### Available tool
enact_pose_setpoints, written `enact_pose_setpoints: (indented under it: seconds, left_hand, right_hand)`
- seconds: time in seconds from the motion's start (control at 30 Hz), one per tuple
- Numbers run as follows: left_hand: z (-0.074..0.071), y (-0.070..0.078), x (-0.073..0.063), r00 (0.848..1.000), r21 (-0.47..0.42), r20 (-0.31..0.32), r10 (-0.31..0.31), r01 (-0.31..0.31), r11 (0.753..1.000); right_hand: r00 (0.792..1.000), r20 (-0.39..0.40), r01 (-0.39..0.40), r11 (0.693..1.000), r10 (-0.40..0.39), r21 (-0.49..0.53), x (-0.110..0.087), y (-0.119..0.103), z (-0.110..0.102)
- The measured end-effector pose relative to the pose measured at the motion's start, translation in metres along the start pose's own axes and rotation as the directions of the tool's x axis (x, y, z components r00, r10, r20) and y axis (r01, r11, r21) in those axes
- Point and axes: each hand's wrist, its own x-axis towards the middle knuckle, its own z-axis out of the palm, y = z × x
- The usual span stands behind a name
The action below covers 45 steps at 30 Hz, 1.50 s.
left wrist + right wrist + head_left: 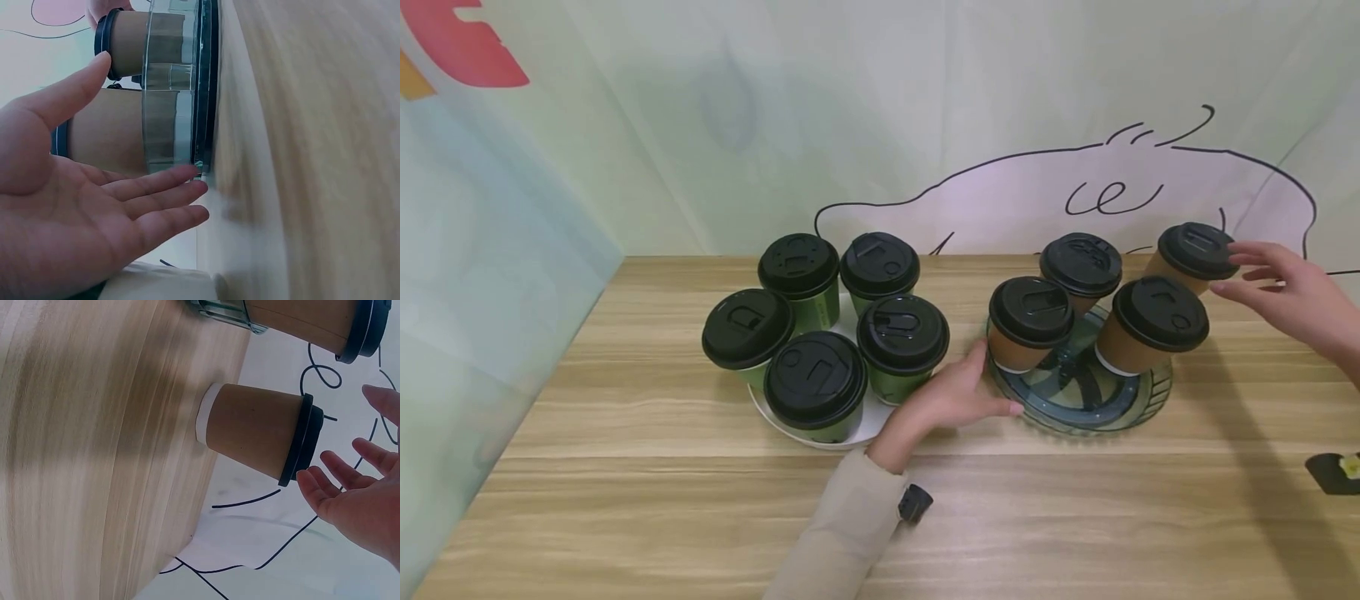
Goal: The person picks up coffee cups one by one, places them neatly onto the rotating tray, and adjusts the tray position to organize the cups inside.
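A brown paper cup with a black lid (256,428) stands upright on the wooden table, beside the clear glass tray (1153,396). My right hand (1285,287) is next to that cup's lid, fingers spread and loosely bent, not wrapped round it. On the tray are three more lidded brown cups: one at the left (1030,321), one at the back (1081,265) and one at the right (1153,325). My left hand (951,396) is at the tray's left side with thumb and fingers apart. In the left wrist view its fingertips (197,187) reach the tray's lower edge.
Left of the tray, several green paper cups with black lids (816,379) stand on a white round plate (775,425). A pale wall sheet with black line drawings (1022,183) rises behind the table. A dark object (1333,473) shows at the right edge.
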Motion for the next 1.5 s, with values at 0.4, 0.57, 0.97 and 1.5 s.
enact_pose_setpoints:
  seconds: [0.4, 0.57, 0.97, 1.5]
  left_hand:
    - [-0.001, -0.001, 0.0, 1.0, 0.001, 0.006, 0.018, -0.018, 1.0]
    - [-0.001, -0.001, 0.0, 1.0, -0.001, 0.018, 0.017, -0.017, 1.0]
    - [-0.001, 0.0, 0.0, 1.0, 0.001, 0.011, 0.009, -0.009, 1.0]
    - [0.0, -0.003, 0.002, 1.0, 0.009, 0.003, 0.015, -0.015, 1.0]
  right_hand:
    - [1.0, -0.007, 0.014, 1.0, -0.014, -0.002, 0.002, -0.014, -0.003]
    - [1.0, 0.006, 0.003, 1.0, -0.003, 0.004, 0.008, -0.007, -0.003]
    - [1.0, 0.007, -0.014, 1.0, 0.014, 0.012, 0.024, 0.009, -0.003]
    - [0.998, 0.033, -0.055, 0.998, 0.055, 0.012, 0.033, 0.003, -0.005]
